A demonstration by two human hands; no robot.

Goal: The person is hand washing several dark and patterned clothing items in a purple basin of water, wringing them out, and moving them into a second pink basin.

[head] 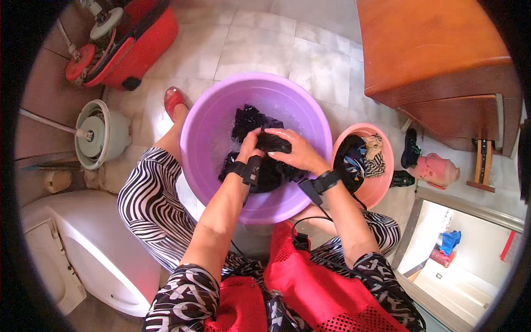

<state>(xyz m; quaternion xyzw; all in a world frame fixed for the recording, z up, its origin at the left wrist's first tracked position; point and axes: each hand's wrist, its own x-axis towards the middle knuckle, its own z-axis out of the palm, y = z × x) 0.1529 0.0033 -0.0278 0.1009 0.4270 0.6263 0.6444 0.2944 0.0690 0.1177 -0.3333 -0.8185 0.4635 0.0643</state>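
Note:
A large purple plastic basin (199, 178) holds water and wet black cloth (253, 120). Over its middle, my left hand (250, 145) and my right hand (296, 149) grip a bunched part of the black cloth between them. More of the black cloth lies under and beside my hands, partly hidden by them. Both wrists carry black straps with small devices, and a cable runs from the right one.
A pink basin (383, 182) with clothes stands close on the right. Beyond it are a pink jug (437, 170), dark shoes (410, 149) and a wooden cabinet (435, 45). On the left are a red mop bucket (145, 45), a grey mop bucket (116, 133) and a white toilet (103, 249).

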